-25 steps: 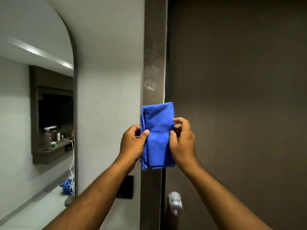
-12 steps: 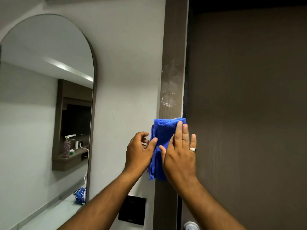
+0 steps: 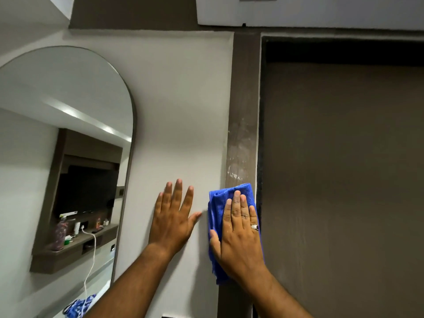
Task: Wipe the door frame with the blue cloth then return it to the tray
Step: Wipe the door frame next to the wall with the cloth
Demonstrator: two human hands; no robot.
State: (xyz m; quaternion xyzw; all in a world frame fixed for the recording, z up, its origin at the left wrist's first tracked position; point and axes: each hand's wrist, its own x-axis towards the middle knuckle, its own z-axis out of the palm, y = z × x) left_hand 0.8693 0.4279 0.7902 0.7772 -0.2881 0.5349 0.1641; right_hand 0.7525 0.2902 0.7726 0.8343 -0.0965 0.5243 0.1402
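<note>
Against the brown door frame (image 3: 243,106) my right hand (image 3: 238,235) lies flat, fingers straight and together, pressing the folded blue cloth (image 3: 216,210) to the wood just below a patch of pale smears. On the white wall (image 3: 183,111) beside it my left hand (image 3: 172,223) rests open, fingers spread, holding nothing. An arched mirror (image 3: 68,157) hangs further left.

Door frame (image 3: 243,106) carries my work: brown upright strip between white wall (image 3: 183,111) and dark door (image 3: 344,180). Whitish smears on it above cloth. Blue cloth (image 3: 216,216) lies folded, flat against frame, left edge spilling onto wall. My right grip (image 3: 238,230) presses it there, palm spread. My left grip (image 3: 172,221) lies flat on wall beside frame, clear of cloth.
</note>
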